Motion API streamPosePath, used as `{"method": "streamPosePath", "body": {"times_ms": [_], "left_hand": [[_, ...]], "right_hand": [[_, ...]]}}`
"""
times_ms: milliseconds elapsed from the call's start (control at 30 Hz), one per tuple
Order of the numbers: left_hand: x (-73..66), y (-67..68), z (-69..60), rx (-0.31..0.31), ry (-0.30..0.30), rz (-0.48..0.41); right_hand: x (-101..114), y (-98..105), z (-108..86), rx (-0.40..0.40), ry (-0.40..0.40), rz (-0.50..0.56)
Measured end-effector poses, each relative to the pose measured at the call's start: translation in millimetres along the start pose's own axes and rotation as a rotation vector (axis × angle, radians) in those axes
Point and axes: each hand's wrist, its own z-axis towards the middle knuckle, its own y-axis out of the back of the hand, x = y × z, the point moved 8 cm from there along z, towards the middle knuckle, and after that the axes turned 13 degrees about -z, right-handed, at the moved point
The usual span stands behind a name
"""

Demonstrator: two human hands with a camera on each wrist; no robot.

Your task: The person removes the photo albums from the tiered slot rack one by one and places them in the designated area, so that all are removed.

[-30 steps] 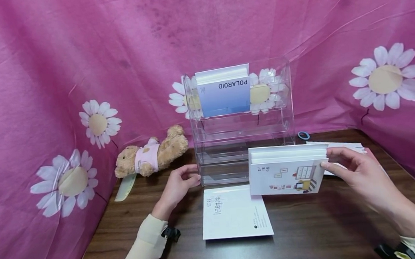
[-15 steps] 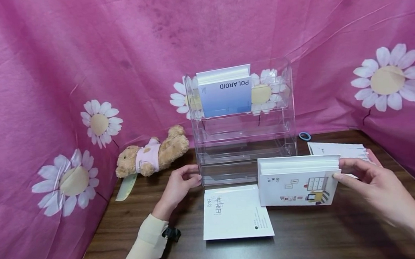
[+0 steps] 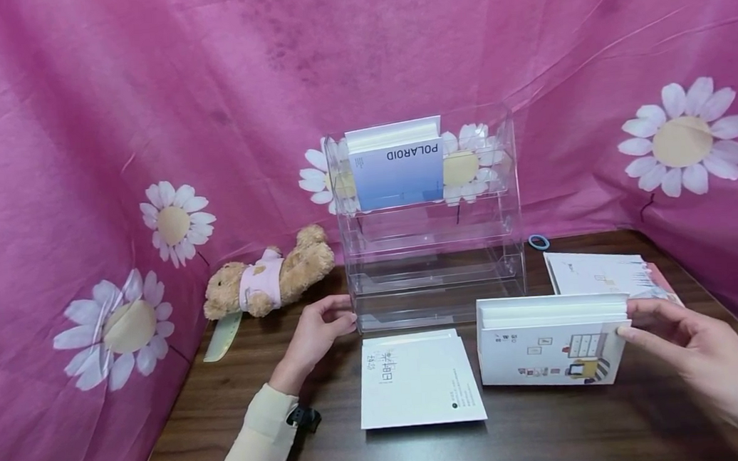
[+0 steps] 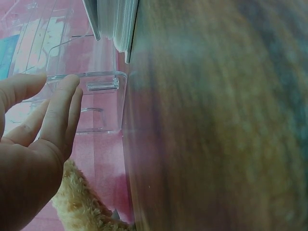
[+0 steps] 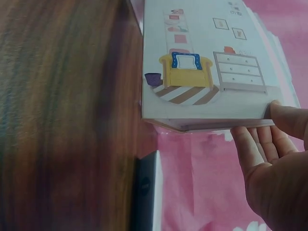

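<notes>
My right hand (image 3: 699, 350) pinches a white photo album (image 3: 551, 353) by its right edge, thumb on the front cover. The cover, printed with a yellow armchair and a chest of drawers, shows closely in the right wrist view. It stands upright low over the tabletop; whether it touches the wood I cannot tell. With fairly straight fingers, my left hand (image 3: 315, 338) touches the lower left side of a clear tiered rack (image 3: 433, 279). A blue-and-white POLAROID album (image 3: 399, 175), lettering upside down, sits in the rack's top tier. Another white album (image 3: 422, 391) lies flat before the rack.
A teddy bear (image 3: 266, 280) in a pink top lies left of the rack, over a pale flat piece (image 3: 224, 337). More albums (image 3: 597, 272) lie at the right, behind the held one. A blue ring (image 3: 538, 242) rests near the pink curtain (image 3: 562, 45).
My right hand has carried the album rightward and toward me, off from over the flat white album and uncovering the rack's lower right. My left hand has stayed at the rack's side.
</notes>
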Motion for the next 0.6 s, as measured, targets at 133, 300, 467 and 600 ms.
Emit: {"method": "streamPosePath", "body": {"times_ms": [133, 300, 467, 600], "left_hand": [[1.1, 0.2, -1.1, 0.007, 0.003, -0.011], [1.8, -0.5, -1.4, 0.01, 0.004, -0.018], [-0.1, -0.6, -1.3, 0.015, -0.007, -0.015], [-0.3, -0.6, -0.3, 0.02, -0.005, -0.016]], "right_hand": [[-8, -5, -4.0, 0.014, 0.009, -0.024], [-13, -11, -9.6, 0.042, 0.014, -0.036], [-15, -12, -13.7, 0.043, 0.027, -0.017], [-20, -13, -17.5, 0.05, 0.008, 0.005]]}}
